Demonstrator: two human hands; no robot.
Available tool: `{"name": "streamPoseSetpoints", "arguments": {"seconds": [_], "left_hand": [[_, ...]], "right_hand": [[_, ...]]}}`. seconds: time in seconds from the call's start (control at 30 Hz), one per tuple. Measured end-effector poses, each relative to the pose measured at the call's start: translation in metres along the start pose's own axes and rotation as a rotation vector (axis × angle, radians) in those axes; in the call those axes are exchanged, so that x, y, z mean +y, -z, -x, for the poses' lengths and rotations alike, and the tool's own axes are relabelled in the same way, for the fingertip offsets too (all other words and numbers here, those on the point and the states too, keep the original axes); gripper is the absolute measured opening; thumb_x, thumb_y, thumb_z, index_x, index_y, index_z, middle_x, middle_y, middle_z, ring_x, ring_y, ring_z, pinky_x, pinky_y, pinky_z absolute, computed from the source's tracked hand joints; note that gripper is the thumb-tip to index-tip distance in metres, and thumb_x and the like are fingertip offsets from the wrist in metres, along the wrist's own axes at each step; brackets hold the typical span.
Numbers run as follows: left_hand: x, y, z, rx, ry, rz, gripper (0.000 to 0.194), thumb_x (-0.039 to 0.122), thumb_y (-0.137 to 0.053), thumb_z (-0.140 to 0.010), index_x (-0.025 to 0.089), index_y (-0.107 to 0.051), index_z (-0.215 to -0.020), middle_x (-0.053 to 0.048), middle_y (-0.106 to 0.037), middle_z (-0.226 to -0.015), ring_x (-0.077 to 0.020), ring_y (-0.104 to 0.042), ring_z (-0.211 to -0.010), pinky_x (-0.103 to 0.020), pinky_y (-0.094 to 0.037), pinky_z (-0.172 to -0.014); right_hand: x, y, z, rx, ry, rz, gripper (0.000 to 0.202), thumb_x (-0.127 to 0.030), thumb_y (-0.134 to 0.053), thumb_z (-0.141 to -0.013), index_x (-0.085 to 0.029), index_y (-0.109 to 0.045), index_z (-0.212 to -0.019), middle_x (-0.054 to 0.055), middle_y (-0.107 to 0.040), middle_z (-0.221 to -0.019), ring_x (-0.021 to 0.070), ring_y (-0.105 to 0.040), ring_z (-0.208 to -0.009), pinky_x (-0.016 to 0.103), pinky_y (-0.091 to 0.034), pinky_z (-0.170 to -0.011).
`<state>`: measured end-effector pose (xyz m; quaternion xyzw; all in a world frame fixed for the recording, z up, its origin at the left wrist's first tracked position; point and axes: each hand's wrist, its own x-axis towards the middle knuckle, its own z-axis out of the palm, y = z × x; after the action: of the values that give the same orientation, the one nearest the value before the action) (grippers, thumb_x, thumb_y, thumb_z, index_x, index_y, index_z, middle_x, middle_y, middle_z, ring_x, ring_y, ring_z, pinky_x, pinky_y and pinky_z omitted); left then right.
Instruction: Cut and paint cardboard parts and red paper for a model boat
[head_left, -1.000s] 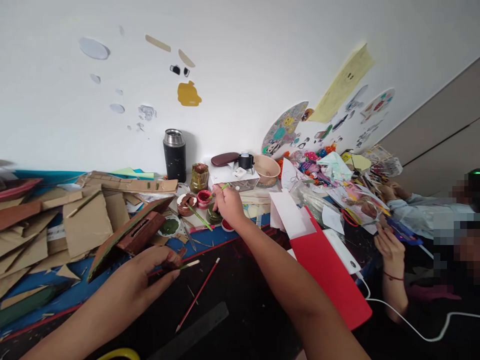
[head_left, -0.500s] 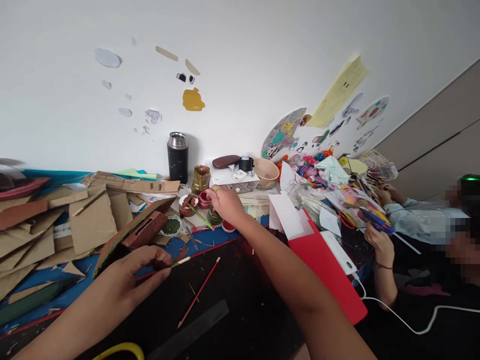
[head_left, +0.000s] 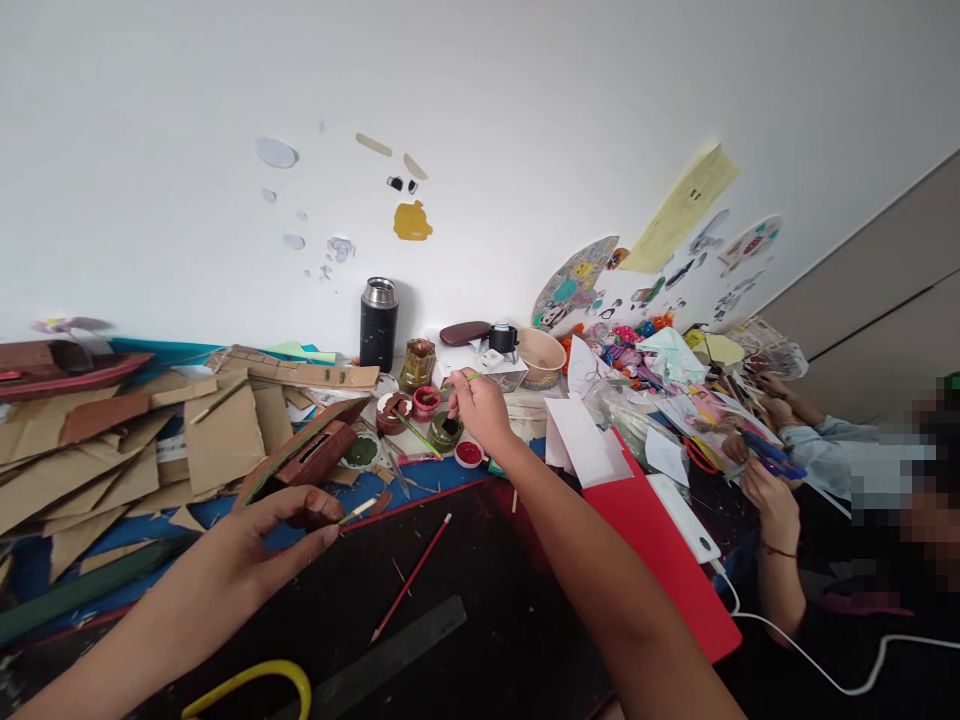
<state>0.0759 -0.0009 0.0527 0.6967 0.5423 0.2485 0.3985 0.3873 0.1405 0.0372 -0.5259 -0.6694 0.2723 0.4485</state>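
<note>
Green stick (head_left: 473, 377) pinched, right hand (head_left: 481, 408) extends forward.

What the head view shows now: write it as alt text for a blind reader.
The person's right hand holds a thin green stick by an open green paint jar, while the left hand holds a pale-tipped stick. Nearby lie a brown boat-like model, cardboard scraps and a red pencil.

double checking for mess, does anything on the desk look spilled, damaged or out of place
No obvious spill. Cardboard scraps look untidy, ragged and loosely heaped at left. Near the right hand, a green brush looks askew, slanting from the brown jar.
</note>
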Motion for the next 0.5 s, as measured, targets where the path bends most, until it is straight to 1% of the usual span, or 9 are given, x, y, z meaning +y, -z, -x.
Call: {"name": "streamPoseSetpoints", "arguments": {"seconds": [0.1, 0.2, 0.27, 0.37, 0.5], "left_hand": [[0.006, 0.006, 0.001, 0.012, 0.073, 0.016, 0.055, 0.079, -0.062, -0.081, 0.028, -0.077, -0.093, -0.004, -0.081, -0.102, -0.0312, -0.073, -0.098, -0.037, -0.056, -0.091], [0.013, 0.009, 0.000, 0.028, 0.104, 0.054, 0.056, 0.080, -0.064, -0.076, 0.028, -0.079, -0.089, -0.005, -0.081, -0.101, -0.0329, -0.073, -0.100, -0.039, -0.056, -0.094], [0.016, 0.009, 0.000, 0.042, 0.111, 0.081, 0.055, 0.080, -0.066, -0.073, 0.028, -0.079, -0.086, -0.006, -0.081, -0.099, -0.0333, -0.072, -0.100, -0.040, -0.056, -0.095], [0.017, 0.009, 0.002, 0.057, 0.115, 0.100, 0.055, 0.080, -0.067, -0.071, 0.028, -0.080, -0.085, -0.006, -0.081, -0.096, -0.0329, -0.072, -0.096, -0.041, -0.056, -0.094], [0.012, 0.008, 0.006, 0.051, 0.096, 0.109, 0.053, 0.078, -0.068, -0.074, 0.028, -0.081, -0.087, -0.007, -0.082, -0.098, -0.0331, -0.072, -0.098, -0.040, -0.057, -0.092]], "right_hand": [[0.002, 0.002, 0.003, 0.082, -0.091, -0.181, 0.048, -0.069, -0.055, -0.105, -0.024, -0.066, -0.091, -0.004, -0.065, -0.061, 0.0158, -0.065, -0.048, 0.025, -0.045, -0.049], [0.005, 0.003, 0.004, 0.198, -0.191, -0.361, 0.058, -0.080, -0.056, -0.098, -0.024, -0.061, -0.087, -0.004, -0.062, -0.055, 0.0154, -0.061, -0.041, 0.025, -0.042, -0.040], [0.006, 0.004, 0.004, 0.281, -0.253, -0.467, 0.060, -0.082, -0.057, -0.096, -0.024, -0.058, -0.084, -0.005, -0.060, -0.053, 0.0147, -0.059, -0.039, 0.025, -0.042, -0.039], [0.006, 0.007, 0.005, 0.384, -0.340, -0.601, 0.059, -0.081, -0.062, -0.095, -0.024, -0.054, -0.081, -0.005, -0.059, -0.052, 0.0134, -0.058, -0.040, 0.023, -0.041, -0.038], [0.001, 0.011, 0.007, 0.455, -0.437, -0.740, 0.058, -0.076, -0.069, -0.096, -0.024, -0.052, -0.077, -0.007, -0.056, -0.051, 0.0108, -0.055, -0.040, 0.021, -0.041, -0.040]]}}
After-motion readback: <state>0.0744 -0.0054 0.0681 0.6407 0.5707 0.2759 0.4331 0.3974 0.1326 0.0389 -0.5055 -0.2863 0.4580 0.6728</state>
